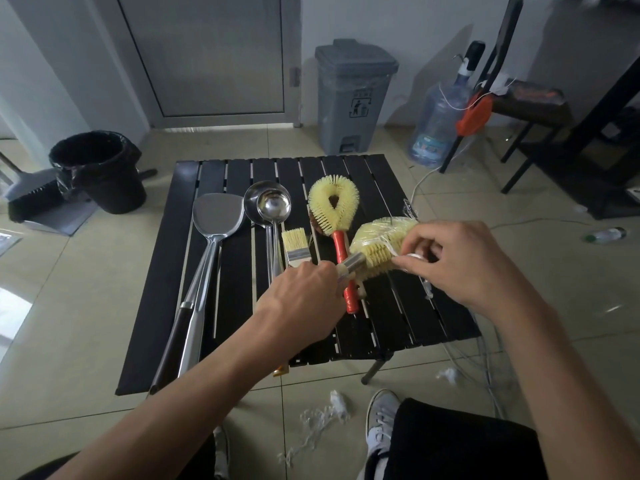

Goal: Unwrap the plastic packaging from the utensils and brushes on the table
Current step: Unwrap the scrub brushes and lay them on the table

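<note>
**Wrapped brush held over the right side of the bench**

Your left hand (304, 289) closes its grip around the metal ferrule and handle end of the wrapped brush (381, 242), holding it above the right half of the bench (346, 168). The yellow bristle head points away from you and to the right, toward the right edge. Clear plastic wrap (398, 252) still covers the bristles.

Your right hand (457, 258) pinches the plastic wrap at the side of the bristle head, fingertips together on the film.

The other items lie on the bench surface:
- A steel spatula (216, 216) lies nearest the left edge, blade toward the far edge.
- Two ladles (268, 206) lie just right of the spatula, the bowls nested one over the other.
- A small flat brush (296, 245) lies near the centre, bristles toward the far edge.
- A red-handled brush (334, 206), unwrapped, lies right of centre; its handle passes beneath the held brush.

Scraps of plastic (325, 417) lie on the floor off the near edge, beside your shoe (381, 424).
</note>
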The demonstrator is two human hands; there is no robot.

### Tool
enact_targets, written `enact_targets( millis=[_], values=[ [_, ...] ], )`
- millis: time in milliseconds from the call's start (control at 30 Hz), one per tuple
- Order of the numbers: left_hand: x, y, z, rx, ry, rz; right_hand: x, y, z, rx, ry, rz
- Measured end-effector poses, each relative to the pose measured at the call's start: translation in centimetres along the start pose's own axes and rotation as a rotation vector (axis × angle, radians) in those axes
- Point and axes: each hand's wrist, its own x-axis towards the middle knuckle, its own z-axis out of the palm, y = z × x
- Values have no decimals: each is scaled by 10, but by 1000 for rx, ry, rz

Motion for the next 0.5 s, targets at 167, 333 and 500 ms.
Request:
enact_targets(
  millis=[167, 333, 500],
  values=[
    [-3, 4, -2, 27, 29, 7, 0, -8, 0, -44, 82, -75],
    [-5, 5, -3, 49, 55, 12, -1, -10, 2, 28, 133, -31],
    [-6, 6, -7, 86, 84, 12, -2, -9, -1, 225, 32, 93]
  ],
)
